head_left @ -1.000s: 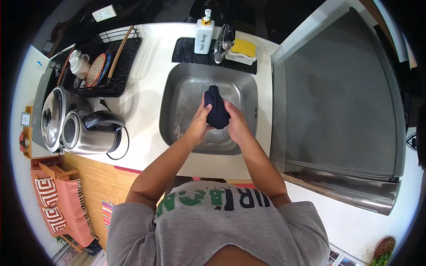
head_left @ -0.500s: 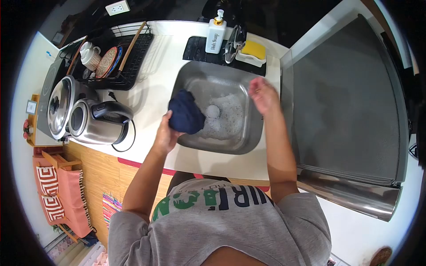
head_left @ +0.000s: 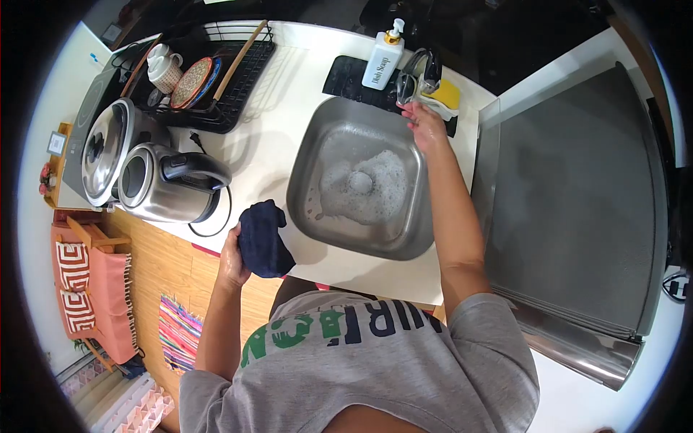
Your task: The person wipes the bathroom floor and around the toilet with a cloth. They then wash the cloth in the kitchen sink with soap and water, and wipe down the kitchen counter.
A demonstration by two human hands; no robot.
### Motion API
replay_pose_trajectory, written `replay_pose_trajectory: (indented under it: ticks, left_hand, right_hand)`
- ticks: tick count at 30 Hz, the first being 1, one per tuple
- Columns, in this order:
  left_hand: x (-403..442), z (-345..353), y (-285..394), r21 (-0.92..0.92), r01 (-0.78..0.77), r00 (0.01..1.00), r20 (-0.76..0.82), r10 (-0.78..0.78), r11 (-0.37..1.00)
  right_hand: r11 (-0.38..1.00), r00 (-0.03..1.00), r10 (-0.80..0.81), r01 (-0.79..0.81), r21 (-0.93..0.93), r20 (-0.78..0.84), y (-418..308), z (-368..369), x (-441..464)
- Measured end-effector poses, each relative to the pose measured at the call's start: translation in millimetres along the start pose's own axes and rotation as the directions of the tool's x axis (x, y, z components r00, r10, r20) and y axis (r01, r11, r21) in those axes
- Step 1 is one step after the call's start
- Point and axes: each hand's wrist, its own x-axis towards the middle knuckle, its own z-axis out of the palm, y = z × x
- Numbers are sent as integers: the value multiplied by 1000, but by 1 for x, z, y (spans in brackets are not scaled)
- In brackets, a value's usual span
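My left hand (head_left: 232, 258) is closed on a bunched dark navy cloth (head_left: 264, 239), held over the counter's front edge, left of the sink. The steel sink (head_left: 297, 167) has soapy, foamy water (head_left: 386, 184) lying around its round drain piece (head_left: 359, 182). At the sink's back right corner is my right hand (head_left: 429, 128), its fingers partly stretched toward the shiny faucet (head_left: 408, 85). Its fingertips are right at the faucet's lower end; whether they touch it I cannot tell. Nothing shows in that hand.
Behind the sink stand a white soap bottle (head_left: 382, 59) and a yellow sponge (head_left: 447, 94) in a white holder. A black dish rack (head_left: 242, 86) with plates and a mug, a steel kettle (head_left: 162, 191) and a lidded pot (head_left: 105, 155) are to the left. A grey fridge (head_left: 563, 195) stands right.
My left hand has carried the navy cloth from over the sink leftward and toward me. My right hand has moved up to the faucet. The view has shifted slightly.
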Motion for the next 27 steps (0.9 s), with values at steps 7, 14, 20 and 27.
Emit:
replay_pose_trajectory:
  ticks: [7, 14, 20, 27]
  left_hand:
    - [0, 2, 9, 59, 20, 999, -32, -19, 998]
    - [7, 4, 12, 108, 16, 1000, -22, -13, 994]
    - [14, -5, 10, 249, -26, 1000, -9, 29, 968]
    - [21, -8, 6, 275, -23, 999, -36, 35, 961]
  right_hand:
    - [984, 999, 30, -28, -175, 11, 7, 6, -8]
    - [660, 910, 372, -121, -742, 182, 87, 34, 13]
    - [301, 931, 350, -2, -953, 109, 59, 52, 13]
    - [89, 948, -17, 319, -944, 318, 48, 35, -5]
